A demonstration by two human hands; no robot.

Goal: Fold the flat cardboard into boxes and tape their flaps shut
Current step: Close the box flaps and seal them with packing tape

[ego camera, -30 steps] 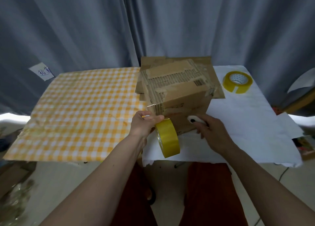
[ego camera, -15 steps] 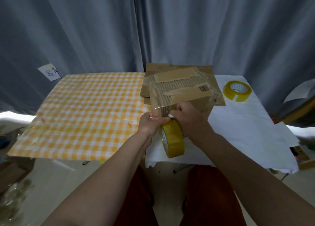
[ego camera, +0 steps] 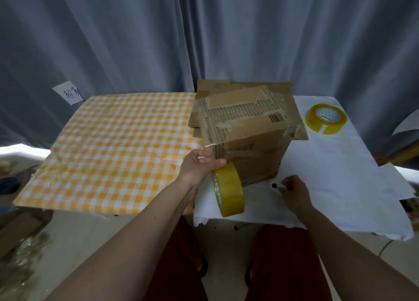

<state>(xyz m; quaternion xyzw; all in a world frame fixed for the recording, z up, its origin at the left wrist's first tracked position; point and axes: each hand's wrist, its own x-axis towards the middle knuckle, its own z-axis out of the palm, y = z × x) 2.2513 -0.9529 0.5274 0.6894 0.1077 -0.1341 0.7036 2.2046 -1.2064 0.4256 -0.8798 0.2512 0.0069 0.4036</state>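
Note:
A worn cardboard box [ego camera: 249,142] stands folded on the white cloth, its top flaps patched with old tape. My left hand [ego camera: 199,167] grips a yellow tape roll [ego camera: 229,192] at the box's near left corner. A thin clear strip of tape runs from that hand up to the corner. To the right, my right hand [ego camera: 292,189] rests on the cloth in front of the box. Its fingers are curled round a small tool with a black tip [ego camera: 274,185]. Flat cardboard sheets [ego camera: 226,86] lie under and behind the box.
A second yellow tape roll [ego camera: 326,118] lies at the back right of the white cloth [ego camera: 340,176]. An orange checked cloth [ego camera: 113,142] covers the table's left half. Grey curtains hang behind, with a paper note [ego camera: 68,93] pinned at left. My knees are below the table edge.
My right hand left the tape at the roll and dropped to the cloth on the right with the small tool. My left hand kept the roll at the box's corner.

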